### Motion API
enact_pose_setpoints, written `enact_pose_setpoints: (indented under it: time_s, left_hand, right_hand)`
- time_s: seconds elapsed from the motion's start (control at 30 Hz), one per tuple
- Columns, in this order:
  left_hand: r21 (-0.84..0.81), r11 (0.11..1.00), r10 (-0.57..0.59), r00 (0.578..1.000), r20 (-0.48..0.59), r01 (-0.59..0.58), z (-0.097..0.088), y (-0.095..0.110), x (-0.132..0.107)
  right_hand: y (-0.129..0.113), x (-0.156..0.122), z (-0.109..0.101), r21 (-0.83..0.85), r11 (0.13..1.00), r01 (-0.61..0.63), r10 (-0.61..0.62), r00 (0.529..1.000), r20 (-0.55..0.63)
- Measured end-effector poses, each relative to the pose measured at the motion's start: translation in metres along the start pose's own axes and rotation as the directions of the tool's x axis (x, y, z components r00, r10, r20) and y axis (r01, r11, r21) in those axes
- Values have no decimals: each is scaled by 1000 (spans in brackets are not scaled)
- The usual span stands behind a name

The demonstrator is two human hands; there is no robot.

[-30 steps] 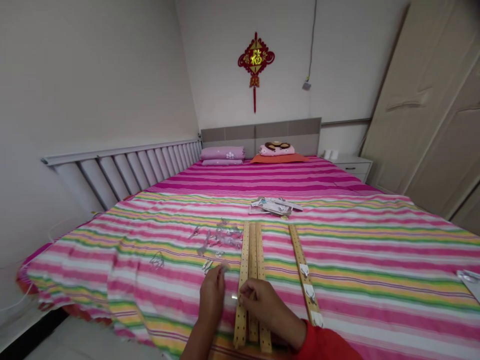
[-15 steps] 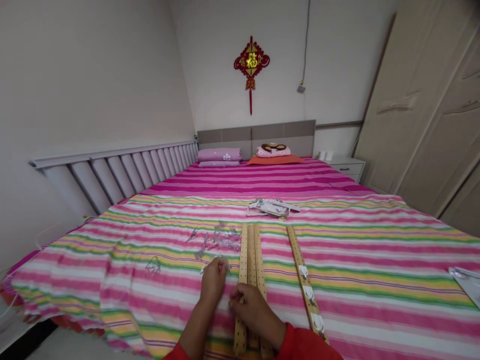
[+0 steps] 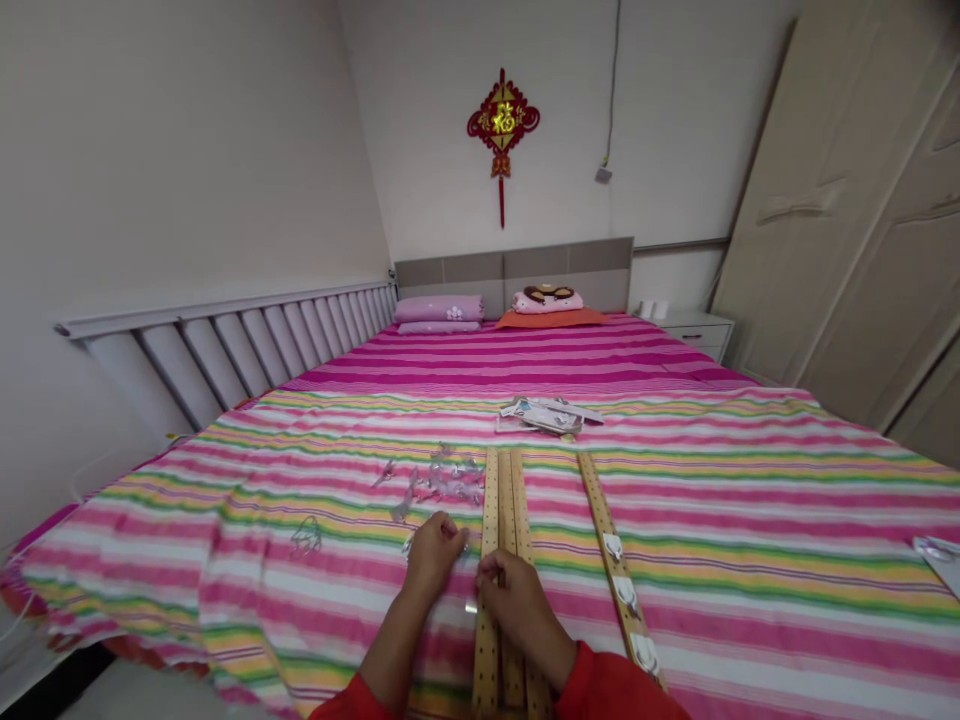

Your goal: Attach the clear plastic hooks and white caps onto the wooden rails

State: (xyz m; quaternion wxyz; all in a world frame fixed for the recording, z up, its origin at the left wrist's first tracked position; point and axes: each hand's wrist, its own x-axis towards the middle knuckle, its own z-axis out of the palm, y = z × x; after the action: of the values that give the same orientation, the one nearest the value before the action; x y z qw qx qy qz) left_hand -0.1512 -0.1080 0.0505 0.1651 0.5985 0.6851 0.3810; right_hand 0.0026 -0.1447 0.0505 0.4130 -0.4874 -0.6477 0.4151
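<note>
Hooks point(image 3: 450, 480) going onto strips point(image 3: 504, 500), seemingly.
Right hand point(image 3: 519, 600) fingers pinch strips; left hand point(image 3: 439, 545) beside, curled, hold unclear. Next calls for hole alignment.

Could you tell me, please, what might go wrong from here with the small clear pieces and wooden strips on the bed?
1. The small clear pieces lie scattered loose on the striped sheet near the left hand, so some could get lost in its folds.
2. The wooden strips under the right hand rest on soft bedding and may shift when pressed.
</note>
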Motion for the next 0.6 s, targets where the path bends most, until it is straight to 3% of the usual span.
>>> enact_pose_setpoints:
  time_s: [0.2, 0.33, 0.5, 0.6]
  left_hand:
    - [-75, 996, 49, 999, 21, -48, 2, 2, -1]
    - [-186, 981, 67, 997, 26, -61, 6, 1, -4]
    - [-355, 935, 11, 1000, 21, -3, 7, -3, -4]
    - [-423, 906, -73, 992, -107, 21, -5, -8, -5]
  right_hand:
    - [-1, 3, -2, -18, 999, 42, -42, 999, -24]
    - [-2, 6, 1, 74, 991, 109, -112, 993, 39]
    - [2, 9, 7, 53, 998, 21, -29, 988, 151]
    - [2, 8, 6, 73, 997, -5, -6, 990, 140]
